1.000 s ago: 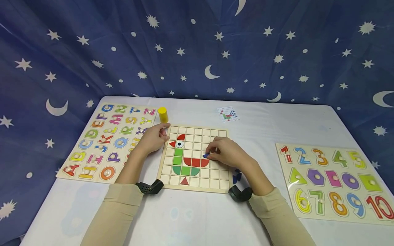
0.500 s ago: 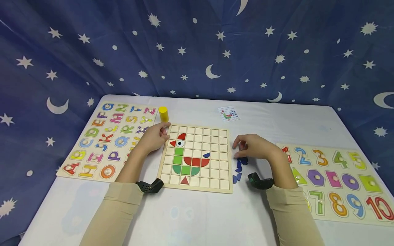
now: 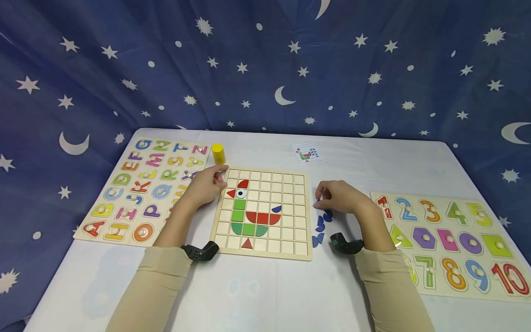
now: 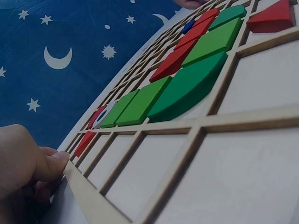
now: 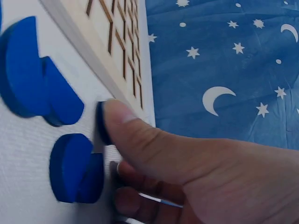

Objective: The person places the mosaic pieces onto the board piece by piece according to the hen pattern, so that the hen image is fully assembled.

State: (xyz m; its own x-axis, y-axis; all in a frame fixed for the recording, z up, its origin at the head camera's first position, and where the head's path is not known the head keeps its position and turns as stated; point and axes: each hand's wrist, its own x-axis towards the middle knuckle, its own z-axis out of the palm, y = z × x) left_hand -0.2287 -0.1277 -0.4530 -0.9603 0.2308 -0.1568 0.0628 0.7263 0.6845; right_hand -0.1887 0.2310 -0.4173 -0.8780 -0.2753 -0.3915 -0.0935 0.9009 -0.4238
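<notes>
A wooden grid board (image 3: pixel 286 236) lies in the middle of the table. On it, red, green and white pieces form a bird, with one blue half-round piece (image 3: pixel 276 209) above the red body row (image 3: pixel 263 217). My left hand (image 3: pixel 205 186) holds the board's far left corner, thumb at its edge in the left wrist view. Beyond the right edge, my right hand (image 3: pixel 340 196) pinches another blue half-round piece (image 5: pixel 102 123) between thumb and fingers, low at the table. Several loose blue half-round pieces (image 5: pixel 70 165) lie beside it. Its other fingers are curled under the palm.
A letter puzzle board (image 3: pixel 137 216) lies on the left, a number and shape puzzle board (image 3: pixel 448 263) on the right. Near the grid board's far left corner stands a yellow cylinder (image 3: pixel 218 154). A small picture card (image 3: pixel 306 152) showing a similar bird lies behind.
My right hand has left a blue half-round piece on the board and moved right to the loose ones, where it now pinches another. The left hand stays at the corner.
</notes>
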